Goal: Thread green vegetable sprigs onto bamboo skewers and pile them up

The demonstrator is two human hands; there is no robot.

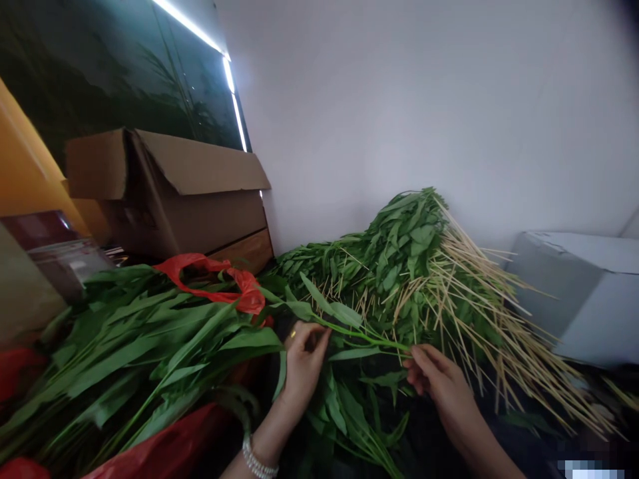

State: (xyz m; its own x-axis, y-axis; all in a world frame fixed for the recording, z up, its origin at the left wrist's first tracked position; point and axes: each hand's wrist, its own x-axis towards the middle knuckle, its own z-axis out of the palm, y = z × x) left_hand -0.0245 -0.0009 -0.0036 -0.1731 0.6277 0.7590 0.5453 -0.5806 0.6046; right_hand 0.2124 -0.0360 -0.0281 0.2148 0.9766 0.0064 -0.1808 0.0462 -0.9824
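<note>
A green leafy stem (369, 338) stretches between my two hands, with long narrow leaves along it. My right hand (442, 382) pinches its bare end between thumb and fingers. My left hand (303, 359), with a ring and a beaded bracelet, is curled in a pinch just beside the stem's leafier part; what sits between its fingertips is too small to make out. Below the hands lie more loose leafy stems (344, 412). To the left, a large heap of long-leaved greens (144, 352) spills from a red plastic bag (170, 442), its handle lying over the leaves.
Behind the hands, bundled greens (409, 233) are piled against the wall, their pale cut stems (499, 332) fanning out to the right. An open cardboard box (210, 216) stands at the back left. A white box (589, 293) is on the right.
</note>
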